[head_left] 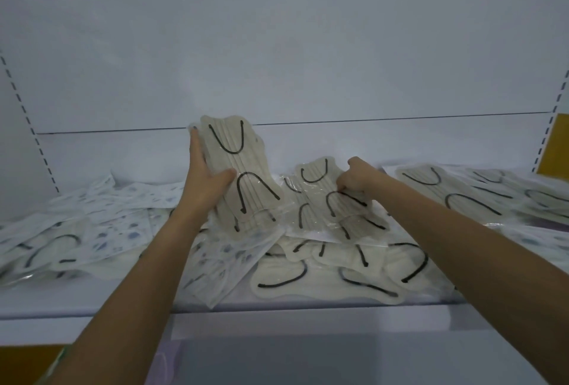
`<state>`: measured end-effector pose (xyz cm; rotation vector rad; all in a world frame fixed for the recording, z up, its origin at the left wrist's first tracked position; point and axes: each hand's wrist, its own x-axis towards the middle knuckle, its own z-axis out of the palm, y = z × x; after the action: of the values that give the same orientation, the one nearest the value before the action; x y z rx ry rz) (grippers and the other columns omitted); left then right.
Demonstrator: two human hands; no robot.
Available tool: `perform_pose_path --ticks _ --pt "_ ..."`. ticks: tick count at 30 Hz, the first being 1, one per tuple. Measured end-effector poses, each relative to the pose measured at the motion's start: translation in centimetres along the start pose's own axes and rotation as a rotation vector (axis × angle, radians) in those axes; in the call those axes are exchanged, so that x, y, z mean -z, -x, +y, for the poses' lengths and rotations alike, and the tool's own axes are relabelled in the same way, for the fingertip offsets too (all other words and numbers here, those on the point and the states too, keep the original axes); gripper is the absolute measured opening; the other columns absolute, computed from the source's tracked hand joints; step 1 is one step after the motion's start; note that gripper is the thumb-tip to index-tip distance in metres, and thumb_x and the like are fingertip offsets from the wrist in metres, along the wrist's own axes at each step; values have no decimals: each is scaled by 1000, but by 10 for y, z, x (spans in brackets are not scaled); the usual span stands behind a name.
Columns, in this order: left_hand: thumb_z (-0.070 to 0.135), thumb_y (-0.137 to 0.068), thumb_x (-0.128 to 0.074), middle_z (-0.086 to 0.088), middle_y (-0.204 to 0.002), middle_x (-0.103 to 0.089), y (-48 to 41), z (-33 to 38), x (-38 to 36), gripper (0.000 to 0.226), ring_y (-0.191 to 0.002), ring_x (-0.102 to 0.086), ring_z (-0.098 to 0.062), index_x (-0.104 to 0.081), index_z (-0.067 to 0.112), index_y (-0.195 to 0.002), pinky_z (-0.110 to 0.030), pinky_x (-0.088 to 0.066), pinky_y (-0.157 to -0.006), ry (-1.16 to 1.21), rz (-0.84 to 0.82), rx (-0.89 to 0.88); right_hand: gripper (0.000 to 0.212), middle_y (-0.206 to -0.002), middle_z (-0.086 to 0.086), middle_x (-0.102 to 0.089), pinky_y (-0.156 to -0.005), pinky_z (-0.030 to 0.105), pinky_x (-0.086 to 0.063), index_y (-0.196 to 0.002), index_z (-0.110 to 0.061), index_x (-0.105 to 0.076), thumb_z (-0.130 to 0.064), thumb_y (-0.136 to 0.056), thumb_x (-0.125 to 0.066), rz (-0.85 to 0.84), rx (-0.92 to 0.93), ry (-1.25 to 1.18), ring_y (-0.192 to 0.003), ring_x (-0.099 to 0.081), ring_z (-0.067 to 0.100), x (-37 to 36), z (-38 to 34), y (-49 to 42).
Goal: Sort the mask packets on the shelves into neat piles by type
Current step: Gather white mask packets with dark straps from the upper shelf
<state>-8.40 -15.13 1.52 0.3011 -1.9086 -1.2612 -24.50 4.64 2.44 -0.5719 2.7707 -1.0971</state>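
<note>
Packets (243, 166) stand upright, long axis vertical, gripped by left hand (205, 180); right hand (356, 179) pinches another packet (318, 183).

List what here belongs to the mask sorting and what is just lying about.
Job: left hand gripping the beige packet stack; right hand pinching a beige packet; blue-patterned packets; loose beige packets.
Just there: yellow panel; white back wall.

This is probably a shop, though little of the room shows. A white metal shelf (92, 301) has a plain back panel (277, 46) and slotted posts (29, 126) at left and right. Many sealed mask packets (446, 190) lie on it, like goods for sale. A yellow panel (554, 144) stands at the far right.
</note>
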Motion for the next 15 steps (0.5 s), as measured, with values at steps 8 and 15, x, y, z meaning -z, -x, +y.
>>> perform_pose_path --ticks 8,15 --pt "-3 -88 -55 5 -155 -15 4 -8 9 86 -132 -27 -7 -3 28 -149 -16 -32 -95 -28 -44 -40 23 -98 19 -50 -82 41 -51 -104 -2 -42 -1 -85 -54 -105 -112 -325 -81 -57 31 -18 -16 1" --pt "-6 -86 -54 0 -149 -29 8 -16 8 75 -128 -34 -9 -20 20 -147 -10 -32 -89 -20 -75 -36 53 -118 21 -43 -83 39 -46 -129 2 -40 -10 -83 -64 -125 -121 -294 -102 -50 36 -30 -35 6"
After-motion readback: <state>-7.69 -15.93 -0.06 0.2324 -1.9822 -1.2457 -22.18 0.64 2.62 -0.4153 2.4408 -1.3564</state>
